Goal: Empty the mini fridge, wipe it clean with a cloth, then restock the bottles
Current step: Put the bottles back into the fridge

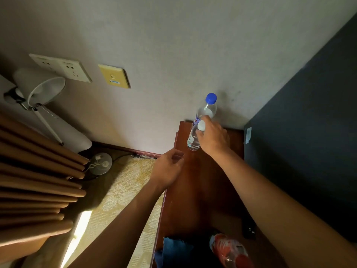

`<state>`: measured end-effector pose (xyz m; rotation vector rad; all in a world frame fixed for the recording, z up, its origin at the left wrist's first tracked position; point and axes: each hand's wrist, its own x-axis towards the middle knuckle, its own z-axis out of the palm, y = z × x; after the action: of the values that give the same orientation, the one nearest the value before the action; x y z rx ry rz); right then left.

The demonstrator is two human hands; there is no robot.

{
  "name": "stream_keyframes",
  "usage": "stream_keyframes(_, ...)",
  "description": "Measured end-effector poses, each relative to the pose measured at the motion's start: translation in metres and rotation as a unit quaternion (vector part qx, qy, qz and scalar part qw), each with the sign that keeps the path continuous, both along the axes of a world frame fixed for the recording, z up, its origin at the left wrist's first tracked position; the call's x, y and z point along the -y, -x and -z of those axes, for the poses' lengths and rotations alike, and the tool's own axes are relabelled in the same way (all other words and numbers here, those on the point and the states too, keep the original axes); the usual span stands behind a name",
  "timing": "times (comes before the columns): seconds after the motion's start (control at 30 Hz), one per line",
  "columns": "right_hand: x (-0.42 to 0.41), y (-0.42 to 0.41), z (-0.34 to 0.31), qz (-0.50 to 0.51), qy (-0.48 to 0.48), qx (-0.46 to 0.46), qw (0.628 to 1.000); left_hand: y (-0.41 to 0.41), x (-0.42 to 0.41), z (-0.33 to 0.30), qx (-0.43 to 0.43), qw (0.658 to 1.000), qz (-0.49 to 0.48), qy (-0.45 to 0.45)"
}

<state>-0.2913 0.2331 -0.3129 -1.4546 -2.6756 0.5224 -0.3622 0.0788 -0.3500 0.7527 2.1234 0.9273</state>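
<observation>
Right hand (pixel 212 136) grips 1 white-capped bottle (pixel 194 139) by its neck; left hand (pixel 169 168) hovers loosely curled, empty | risk: bumping blue-capped bottle (pixel 206 110) just behind, toppling it off wooden top (pixel 201 180)

two clear bottles (pixel 201 124) upright – cabinet top (pixel 197 180)

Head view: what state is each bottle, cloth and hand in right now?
Blue-capped bottle: capped, upright on the wooden top.
White-capped bottle: capped, held by the right hand.
Left hand: loosely curled, holding nothing.
Red-labelled bottle: lying on its side.
Blue cloth: crumpled, untouched.
</observation>
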Motion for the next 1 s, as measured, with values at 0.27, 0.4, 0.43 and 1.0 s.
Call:
stream_keyframes(0.27,0.017,-0.014,0.000,0.023,0.013,-0.022,0.999,-0.008,0.001,-0.001,-0.009,1.000,0.011,0.004)
stream_keyframes(0.4,0.029,-0.026,-0.001,0.017,0.004,0.000,1.000,-0.015,0.010,-0.001,-0.016,1.000,0.022,0.007)
stream_keyframes(0.43,0.031,-0.029,-0.001,0.009,-0.002,0.009,1.000,-0.016,0.012,-0.002,-0.015,1.000,0.026,0.007)
stream_keyframes(1.0,0.100,-0.091,-0.077,-0.032,0.032,-0.125,0.991,-0.051,0.028,-0.030,-0.051,0.996,0.058,-0.050)
